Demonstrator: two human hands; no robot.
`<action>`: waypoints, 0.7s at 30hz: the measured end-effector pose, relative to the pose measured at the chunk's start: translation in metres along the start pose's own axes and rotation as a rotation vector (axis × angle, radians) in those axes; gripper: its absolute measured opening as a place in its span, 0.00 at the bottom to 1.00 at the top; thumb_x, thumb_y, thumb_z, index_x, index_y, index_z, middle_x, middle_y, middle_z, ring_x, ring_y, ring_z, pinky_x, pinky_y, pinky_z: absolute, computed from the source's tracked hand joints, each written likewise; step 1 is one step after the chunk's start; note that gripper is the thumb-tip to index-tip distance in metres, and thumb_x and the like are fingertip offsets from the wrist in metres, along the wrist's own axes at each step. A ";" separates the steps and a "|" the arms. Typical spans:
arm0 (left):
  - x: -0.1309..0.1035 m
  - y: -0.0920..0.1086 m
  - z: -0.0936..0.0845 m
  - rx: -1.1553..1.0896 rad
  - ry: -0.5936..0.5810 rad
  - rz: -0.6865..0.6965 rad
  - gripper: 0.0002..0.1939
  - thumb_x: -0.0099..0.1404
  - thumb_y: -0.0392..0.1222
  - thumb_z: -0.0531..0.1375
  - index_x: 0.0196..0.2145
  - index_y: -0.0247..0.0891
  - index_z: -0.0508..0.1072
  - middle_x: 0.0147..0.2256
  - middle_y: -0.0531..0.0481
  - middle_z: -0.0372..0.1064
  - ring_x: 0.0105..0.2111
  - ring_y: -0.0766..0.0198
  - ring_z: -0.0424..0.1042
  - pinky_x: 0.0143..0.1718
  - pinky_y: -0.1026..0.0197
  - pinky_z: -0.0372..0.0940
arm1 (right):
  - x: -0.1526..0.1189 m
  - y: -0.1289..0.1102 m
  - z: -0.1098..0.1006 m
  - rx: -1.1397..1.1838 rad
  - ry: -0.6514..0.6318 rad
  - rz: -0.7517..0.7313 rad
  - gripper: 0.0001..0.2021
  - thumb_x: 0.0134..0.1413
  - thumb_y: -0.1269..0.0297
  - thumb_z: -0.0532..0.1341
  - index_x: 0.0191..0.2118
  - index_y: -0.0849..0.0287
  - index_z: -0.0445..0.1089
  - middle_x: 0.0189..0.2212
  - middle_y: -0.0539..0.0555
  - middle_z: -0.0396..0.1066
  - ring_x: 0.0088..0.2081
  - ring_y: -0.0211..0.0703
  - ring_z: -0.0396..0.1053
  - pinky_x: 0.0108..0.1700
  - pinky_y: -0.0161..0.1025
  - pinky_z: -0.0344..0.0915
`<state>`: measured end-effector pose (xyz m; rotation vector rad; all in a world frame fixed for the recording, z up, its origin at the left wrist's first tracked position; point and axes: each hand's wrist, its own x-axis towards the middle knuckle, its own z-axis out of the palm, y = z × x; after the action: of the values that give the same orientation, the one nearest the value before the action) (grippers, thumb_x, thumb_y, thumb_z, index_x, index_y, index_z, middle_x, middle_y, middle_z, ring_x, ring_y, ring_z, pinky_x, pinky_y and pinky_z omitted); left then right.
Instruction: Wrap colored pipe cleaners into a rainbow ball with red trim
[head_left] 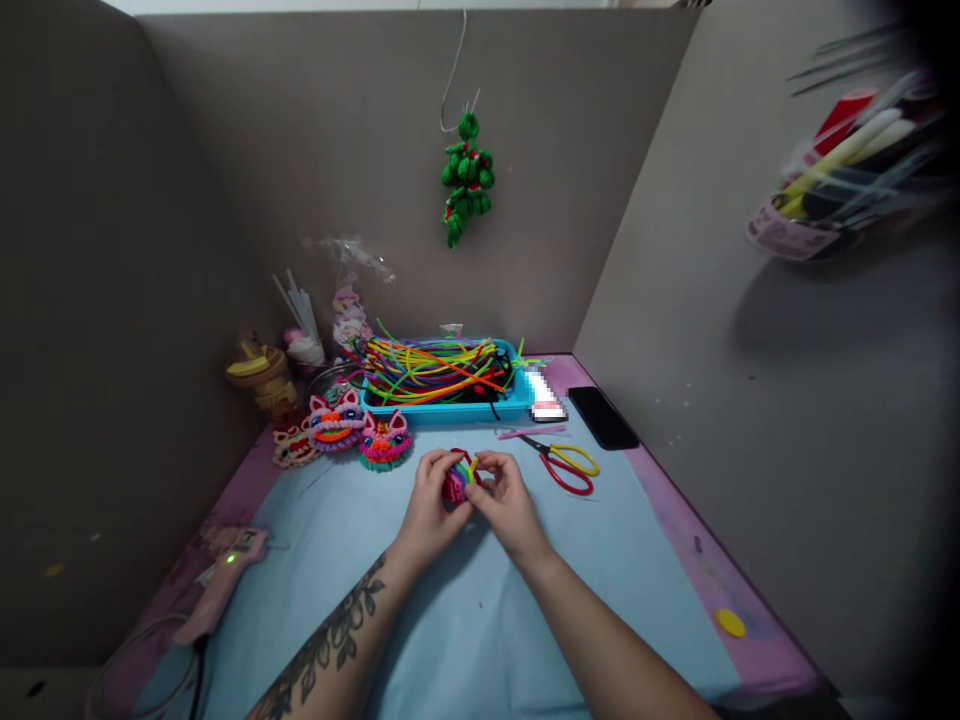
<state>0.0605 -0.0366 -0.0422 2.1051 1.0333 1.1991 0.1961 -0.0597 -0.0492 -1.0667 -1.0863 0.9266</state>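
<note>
- A gray partition [75, 300] rises at left, above a pink corded tool [223, 595] showing a green light.
- Pale blue cloth [315, 540] covers most of the pink tabletop [772, 665].
- Over it, my left hand [429, 505] and right hand [514, 508] pinch a rainbow-coloured piece [456, 482] between them.
- A black phone [603, 418] lies toward the right.
- A pen holder [795, 235] hangs on the right partition [720, 330].

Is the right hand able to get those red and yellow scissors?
Probably yes: only blue cloth shows between the right hand and the scissors, though that hand is holding the colourful piece.
</note>
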 end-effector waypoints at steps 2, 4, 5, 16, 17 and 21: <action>-0.001 0.000 0.000 0.024 0.025 0.002 0.29 0.55 0.32 0.61 0.53 0.42 0.60 0.50 0.42 0.55 0.53 0.53 0.60 0.54 0.47 0.60 | -0.001 -0.002 0.000 -0.043 0.014 -0.041 0.09 0.47 0.61 0.65 0.34 0.56 0.66 0.45 0.56 0.64 0.47 0.46 0.66 0.44 0.41 0.67; -0.002 0.000 0.000 0.050 0.040 0.008 0.29 0.55 0.32 0.61 0.53 0.43 0.60 0.50 0.42 0.54 0.53 0.53 0.60 0.54 0.47 0.60 | -0.001 -0.005 0.000 -0.092 -0.004 -0.046 0.06 0.48 0.61 0.64 0.29 0.57 0.68 0.44 0.56 0.64 0.45 0.46 0.66 0.44 0.42 0.67; -0.002 0.000 0.000 0.061 0.041 0.011 0.29 0.55 0.32 0.61 0.53 0.43 0.60 0.50 0.42 0.54 0.53 0.53 0.60 0.54 0.47 0.60 | -0.001 -0.006 0.000 -0.108 -0.005 -0.044 0.06 0.49 0.61 0.63 0.27 0.57 0.69 0.44 0.57 0.64 0.45 0.46 0.67 0.45 0.42 0.66; -0.003 -0.003 -0.002 0.185 -0.040 0.151 0.30 0.56 0.29 0.59 0.55 0.46 0.59 0.51 0.43 0.55 0.54 0.53 0.58 0.54 0.46 0.60 | 0.001 -0.001 -0.008 -0.116 0.002 -0.002 0.07 0.47 0.61 0.64 0.25 0.57 0.72 0.38 0.54 0.62 0.37 0.42 0.66 0.40 0.39 0.65; -0.003 -0.003 -0.003 0.194 -0.044 0.170 0.30 0.56 0.29 0.58 0.55 0.46 0.59 0.51 0.43 0.55 0.54 0.53 0.58 0.54 0.46 0.60 | 0.002 0.000 -0.008 -0.109 -0.001 0.011 0.07 0.46 0.61 0.64 0.24 0.57 0.72 0.38 0.54 0.61 0.37 0.42 0.66 0.40 0.39 0.65; -0.002 -0.004 -0.003 0.186 -0.052 0.183 0.31 0.55 0.28 0.58 0.55 0.46 0.60 0.51 0.43 0.56 0.53 0.53 0.59 0.54 0.47 0.60 | 0.004 0.003 -0.009 -0.065 -0.013 0.074 0.07 0.44 0.60 0.66 0.24 0.58 0.71 0.39 0.54 0.61 0.37 0.42 0.66 0.37 0.38 0.66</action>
<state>0.0557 -0.0360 -0.0450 2.4061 0.9791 1.1646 0.2052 -0.0574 -0.0519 -1.1626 -1.1002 0.9631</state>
